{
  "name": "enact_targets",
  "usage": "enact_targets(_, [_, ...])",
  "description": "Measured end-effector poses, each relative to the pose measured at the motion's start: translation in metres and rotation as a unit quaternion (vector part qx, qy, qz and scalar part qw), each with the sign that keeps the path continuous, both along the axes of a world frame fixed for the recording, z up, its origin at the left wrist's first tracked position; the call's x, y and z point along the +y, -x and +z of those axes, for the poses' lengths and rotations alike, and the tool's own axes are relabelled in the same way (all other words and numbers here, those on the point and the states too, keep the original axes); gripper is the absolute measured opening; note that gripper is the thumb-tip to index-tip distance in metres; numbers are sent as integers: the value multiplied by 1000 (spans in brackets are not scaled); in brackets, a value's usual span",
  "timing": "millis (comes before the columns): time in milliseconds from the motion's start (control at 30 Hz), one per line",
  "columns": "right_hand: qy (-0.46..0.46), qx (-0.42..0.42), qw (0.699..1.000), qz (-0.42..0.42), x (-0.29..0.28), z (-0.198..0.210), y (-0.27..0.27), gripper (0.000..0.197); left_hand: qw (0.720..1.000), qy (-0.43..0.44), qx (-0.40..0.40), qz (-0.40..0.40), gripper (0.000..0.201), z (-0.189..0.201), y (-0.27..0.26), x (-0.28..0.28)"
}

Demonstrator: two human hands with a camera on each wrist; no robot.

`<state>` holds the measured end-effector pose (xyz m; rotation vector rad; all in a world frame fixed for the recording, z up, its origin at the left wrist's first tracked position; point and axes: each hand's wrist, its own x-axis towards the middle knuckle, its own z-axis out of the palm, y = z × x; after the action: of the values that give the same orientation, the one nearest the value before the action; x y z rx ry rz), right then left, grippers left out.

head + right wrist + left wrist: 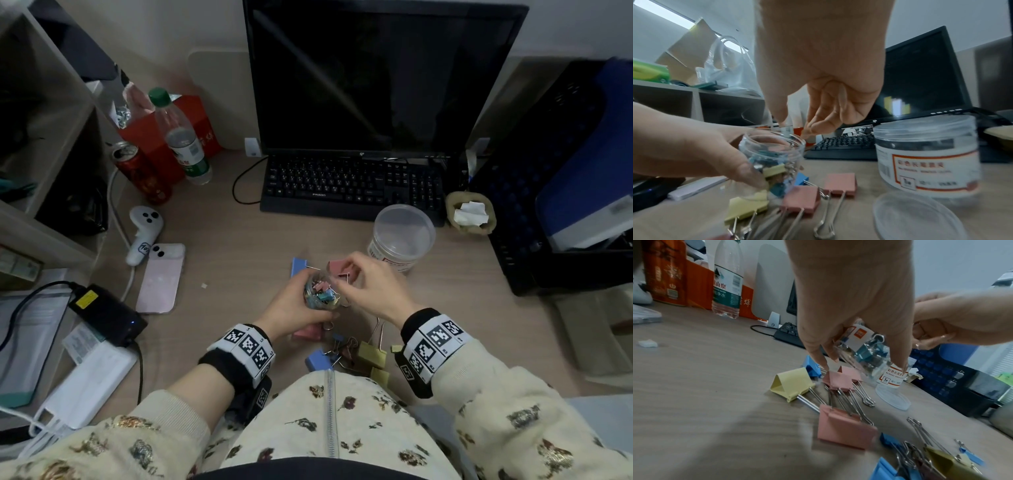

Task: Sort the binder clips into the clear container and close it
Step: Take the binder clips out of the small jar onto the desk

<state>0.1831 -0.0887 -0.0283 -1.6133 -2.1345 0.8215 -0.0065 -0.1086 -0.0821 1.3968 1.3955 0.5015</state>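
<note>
My left hand (301, 298) grips a small clear jar (322, 291) partly filled with small coloured binder clips and holds it tilted just above the desk. My right hand (346, 282) hovers over the jar's open mouth (772, 141), fingers loosely curled, with nothing seen between them. Large loose clips lie around: pink clips (801, 199), a yellow clip (791, 384), a blue clip (298, 266), and a mixed heap (346, 353) near my body. A bigger labelled clear container (400, 236) stands behind to the right. A clear lid (916, 216) lies flat on the desk in front of it.
A black keyboard (352, 185) and monitor (380, 75) sit at the back. At the left are a water bottle (181, 137), a red can (140, 171), a pink phone (161, 277), a white controller (144, 233) and a black charger (106, 313). A black crate (555, 192) fills the right.
</note>
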Motion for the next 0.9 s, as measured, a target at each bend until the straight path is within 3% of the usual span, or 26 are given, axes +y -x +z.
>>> enact_targets(133, [93, -72, 993, -7, -11, -22, -29, 14, 1000, 11, 12, 7, 87, -5, 9, -2])
enact_targets(300, [283, -221, 930, 79, -36, -25, -40, 55, 1000, 11, 22, 5, 81, -5, 9, -5])
enact_targets(533, [223, -332, 912, 88, -52, -40, -23, 57, 1000, 1, 24, 0, 82, 2, 6, -8])
enact_targets(767, [139, -289, 947, 28, -53, -42, -30, 56, 1000, -1, 26, 5, 85, 3, 7, -10])
enact_targets(900, [157, -202, 959, 123, -57, -42, -21, 54, 1000, 1, 28, 6, 82, 3, 7, -12])
